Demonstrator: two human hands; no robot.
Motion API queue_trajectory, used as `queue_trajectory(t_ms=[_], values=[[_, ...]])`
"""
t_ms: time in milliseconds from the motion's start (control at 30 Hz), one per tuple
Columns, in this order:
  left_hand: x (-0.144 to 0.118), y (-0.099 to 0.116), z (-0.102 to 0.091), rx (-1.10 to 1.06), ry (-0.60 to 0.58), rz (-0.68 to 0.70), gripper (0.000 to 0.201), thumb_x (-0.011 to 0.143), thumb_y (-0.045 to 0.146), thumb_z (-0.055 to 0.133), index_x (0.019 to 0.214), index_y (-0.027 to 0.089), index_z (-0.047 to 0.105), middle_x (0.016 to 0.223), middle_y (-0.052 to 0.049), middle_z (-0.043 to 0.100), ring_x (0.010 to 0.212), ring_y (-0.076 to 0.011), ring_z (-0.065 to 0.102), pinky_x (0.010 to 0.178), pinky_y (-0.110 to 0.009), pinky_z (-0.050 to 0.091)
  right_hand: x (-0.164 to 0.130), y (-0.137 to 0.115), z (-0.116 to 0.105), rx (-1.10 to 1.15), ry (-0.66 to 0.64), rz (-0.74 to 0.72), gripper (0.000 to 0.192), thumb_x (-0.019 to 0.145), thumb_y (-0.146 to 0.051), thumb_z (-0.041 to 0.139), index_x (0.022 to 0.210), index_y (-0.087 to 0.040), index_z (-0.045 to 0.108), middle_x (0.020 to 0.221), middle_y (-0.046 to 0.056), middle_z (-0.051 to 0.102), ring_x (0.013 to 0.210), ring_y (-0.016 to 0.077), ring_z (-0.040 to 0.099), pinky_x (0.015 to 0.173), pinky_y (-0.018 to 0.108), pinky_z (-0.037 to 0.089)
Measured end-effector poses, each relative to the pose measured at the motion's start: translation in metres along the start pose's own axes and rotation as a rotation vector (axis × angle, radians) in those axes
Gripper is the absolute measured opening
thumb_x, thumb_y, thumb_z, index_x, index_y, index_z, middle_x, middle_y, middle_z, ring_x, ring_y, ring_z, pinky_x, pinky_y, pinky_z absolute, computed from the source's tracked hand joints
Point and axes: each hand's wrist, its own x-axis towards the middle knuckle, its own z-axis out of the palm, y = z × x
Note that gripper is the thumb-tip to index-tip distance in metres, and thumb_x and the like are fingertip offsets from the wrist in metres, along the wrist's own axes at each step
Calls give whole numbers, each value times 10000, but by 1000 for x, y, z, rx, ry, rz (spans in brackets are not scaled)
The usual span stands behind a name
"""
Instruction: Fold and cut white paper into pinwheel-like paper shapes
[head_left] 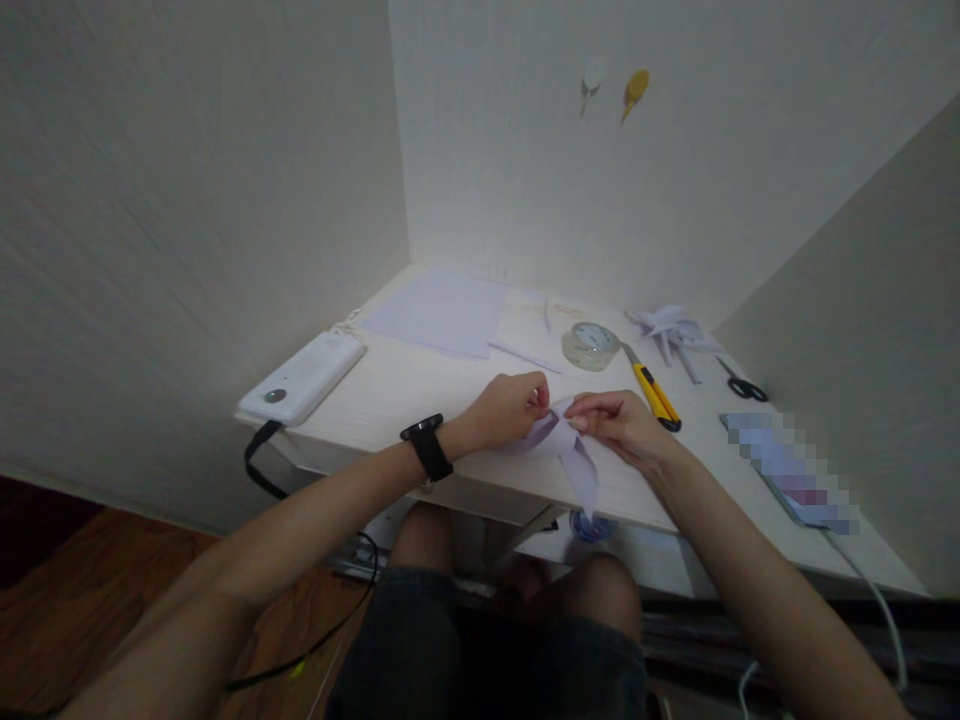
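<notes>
Paper strip [564, 448] at frame centre is part-folded, pinched between left hand [508, 408] and right hand [619, 424]; a finished folded shape [670, 330] lies upper right

pale lilac paper strip [577, 462], yellow-black utility knife [654, 393], black watch [427, 446], white desk [420, 385]

A home craft corner: a small white wooden desk [420, 385] is tucked into a niche of pale textured walls [187, 200] above a brown wooden floor [90, 560]. On the desk lie sheets of pale lilac paper [442, 312], a clear roll of sticky tape [591, 345], a yellow utility knife [654, 392], black-handled scissors [742, 384] and a white power bank [304, 377] at the left.
</notes>
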Motion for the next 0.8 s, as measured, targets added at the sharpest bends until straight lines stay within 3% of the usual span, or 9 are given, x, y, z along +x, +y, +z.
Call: queue_trajectory(t_ms=[300, 800], values=[[0, -2, 1, -16, 23, 65, 92, 789, 165, 690, 814, 191, 605, 781, -2, 698, 745, -159, 649, 685, -267, 459, 3, 2, 0, 30, 79, -4, 277, 516, -303, 930, 708, -177, 775, 657, 25, 662, 580, 113, 552, 504, 237, 423], [3, 8, 3, -58, 42, -19, 87, 809, 138, 655, 812, 200, 594, 749, 8, 714, 766, -178, 685, 709, -278, 488, 3, -3, 4, 123, 95, 27, 305, 448, -254, 952, 659, -174, 747, 574, 11, 667, 483, 81, 541, 470, 209, 424]])
